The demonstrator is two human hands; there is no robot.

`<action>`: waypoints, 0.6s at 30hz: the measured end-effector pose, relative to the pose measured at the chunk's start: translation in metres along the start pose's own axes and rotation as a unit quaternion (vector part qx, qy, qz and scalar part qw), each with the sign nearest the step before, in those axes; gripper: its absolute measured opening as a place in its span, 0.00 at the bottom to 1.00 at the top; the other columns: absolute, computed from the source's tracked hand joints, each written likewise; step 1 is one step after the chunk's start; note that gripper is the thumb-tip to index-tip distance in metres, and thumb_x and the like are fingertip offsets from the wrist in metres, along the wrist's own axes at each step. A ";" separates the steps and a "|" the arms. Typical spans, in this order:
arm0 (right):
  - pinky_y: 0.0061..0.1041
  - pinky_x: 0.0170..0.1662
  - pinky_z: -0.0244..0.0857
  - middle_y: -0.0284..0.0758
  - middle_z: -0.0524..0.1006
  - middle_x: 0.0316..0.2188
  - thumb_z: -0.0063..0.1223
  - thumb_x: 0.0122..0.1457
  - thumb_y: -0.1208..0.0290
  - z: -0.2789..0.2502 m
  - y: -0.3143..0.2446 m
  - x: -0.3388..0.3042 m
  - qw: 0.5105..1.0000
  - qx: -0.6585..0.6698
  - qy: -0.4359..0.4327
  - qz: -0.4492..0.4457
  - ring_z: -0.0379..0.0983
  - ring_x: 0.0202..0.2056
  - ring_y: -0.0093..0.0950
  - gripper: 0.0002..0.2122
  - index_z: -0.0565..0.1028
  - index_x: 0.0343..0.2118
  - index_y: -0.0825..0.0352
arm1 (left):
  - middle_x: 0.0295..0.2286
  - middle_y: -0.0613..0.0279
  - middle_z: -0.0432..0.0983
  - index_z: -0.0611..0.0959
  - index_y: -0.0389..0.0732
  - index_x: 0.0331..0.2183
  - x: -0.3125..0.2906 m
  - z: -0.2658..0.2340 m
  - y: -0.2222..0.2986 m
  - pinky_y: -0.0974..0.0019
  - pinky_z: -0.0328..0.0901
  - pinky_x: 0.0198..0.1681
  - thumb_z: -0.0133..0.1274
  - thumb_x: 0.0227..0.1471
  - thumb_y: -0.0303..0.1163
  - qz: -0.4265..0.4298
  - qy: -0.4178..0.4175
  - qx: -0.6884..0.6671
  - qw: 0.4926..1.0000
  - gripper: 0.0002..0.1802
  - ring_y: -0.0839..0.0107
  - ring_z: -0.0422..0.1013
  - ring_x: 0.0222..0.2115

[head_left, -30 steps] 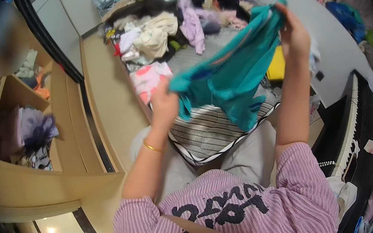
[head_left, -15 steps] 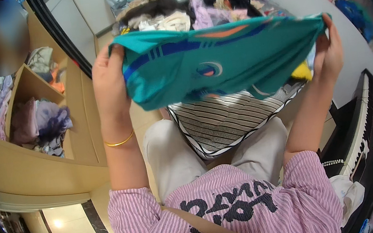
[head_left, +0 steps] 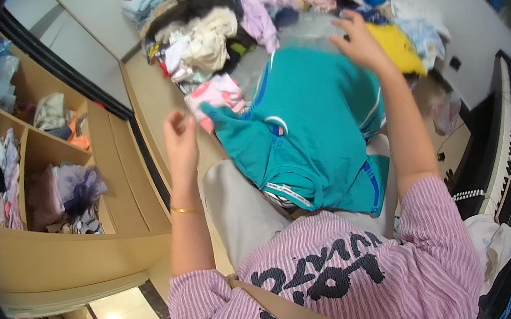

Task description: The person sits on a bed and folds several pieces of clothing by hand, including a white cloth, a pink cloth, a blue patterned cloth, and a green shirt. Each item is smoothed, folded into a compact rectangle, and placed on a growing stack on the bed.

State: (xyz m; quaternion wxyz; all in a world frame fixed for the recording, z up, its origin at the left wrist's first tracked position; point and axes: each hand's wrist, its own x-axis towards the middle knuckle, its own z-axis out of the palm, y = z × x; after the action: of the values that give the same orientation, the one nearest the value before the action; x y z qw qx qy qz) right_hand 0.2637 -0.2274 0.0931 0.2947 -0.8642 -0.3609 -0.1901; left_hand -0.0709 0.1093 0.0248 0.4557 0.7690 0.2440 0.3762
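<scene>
A teal T-shirt (head_left: 310, 133) with blue trim and a small round emblem lies spread over my lap, its collar toward me. Part of its far edge is smeared by motion. My left hand (head_left: 181, 140) hovers just left of one sleeve, fingers loosely curled and holding nothing. Beyond the shirt's far right side, my right hand (head_left: 359, 41) is raised with its fingers apart, above the pile and near a yellow garment (head_left: 395, 50). The striped surface under the shirt is almost wholly covered; only a sliver shows by the collar.
Heaped clothes (head_left: 209, 41) fill the far side, with a pink-and-white garment (head_left: 219, 97) at the near left of the heap. Wooden shelves (head_left: 24, 169) holding clothes stand at left. A piano keyboard (head_left: 497, 123) runs along the right, with clothes lying near it.
The teal T-shirt, held stretched up between both hands before, now lies down across my lap. Both hands have let go; the right moved up and away, the left sits lower.
</scene>
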 end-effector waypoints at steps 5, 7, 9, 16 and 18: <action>0.42 0.43 0.71 0.45 0.80 0.36 0.57 0.62 0.64 -0.006 -0.070 -0.137 0.962 0.137 -0.233 -0.028 0.77 0.41 0.46 0.11 0.81 0.37 0.68 | 0.43 0.58 0.81 0.86 0.37 0.42 -0.065 -0.001 -0.007 0.61 0.71 0.49 0.62 0.54 0.25 0.077 -0.273 0.024 0.959 0.11 0.63 0.77 0.44; 0.44 0.39 0.71 0.45 0.81 0.32 0.58 0.61 0.62 0.002 -0.098 -0.177 0.934 0.149 -0.322 -0.038 0.78 0.36 0.47 0.12 0.81 0.32 0.68 | 0.43 0.55 0.79 0.86 0.40 0.41 -0.071 0.000 0.001 0.57 0.70 0.51 0.64 0.48 0.23 0.144 -0.389 0.076 0.907 0.15 0.58 0.75 0.46; 0.46 0.37 0.71 0.44 0.81 0.29 0.59 0.60 0.59 0.006 -0.125 -0.208 0.903 0.144 -0.402 -0.033 0.78 0.34 0.47 0.14 0.82 0.28 0.66 | 0.44 0.55 0.78 0.85 0.42 0.44 -0.076 0.007 0.007 0.56 0.68 0.55 0.66 0.43 0.22 0.221 -0.451 0.108 0.858 0.22 0.56 0.73 0.48; 0.41 0.34 0.74 0.46 0.82 0.23 0.64 0.49 0.35 0.023 -0.156 -0.249 0.842 -0.082 -0.533 0.003 0.82 0.30 0.44 0.32 0.84 0.24 0.70 | 0.49 0.52 0.72 0.81 0.42 0.43 -0.095 0.016 0.012 0.53 0.65 0.59 0.62 0.39 0.20 0.228 -0.413 0.187 0.862 0.24 0.49 0.68 0.53; 0.40 0.34 0.75 0.46 0.82 0.23 0.64 0.47 0.32 0.031 -0.156 -0.257 0.851 -0.105 -0.514 0.021 0.83 0.30 0.43 0.34 0.84 0.23 0.70 | 0.49 0.52 0.74 0.83 0.41 0.43 -0.096 0.014 0.009 0.53 0.66 0.58 0.61 0.40 0.19 0.226 -0.409 0.180 0.865 0.23 0.49 0.70 0.52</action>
State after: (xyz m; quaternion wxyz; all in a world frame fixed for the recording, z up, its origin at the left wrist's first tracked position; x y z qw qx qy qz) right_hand -0.0187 -0.2508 -0.0110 -0.0218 -0.8716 -0.4205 0.2510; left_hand -0.1166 0.0288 -0.0060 0.2704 0.9568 -0.0811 0.0700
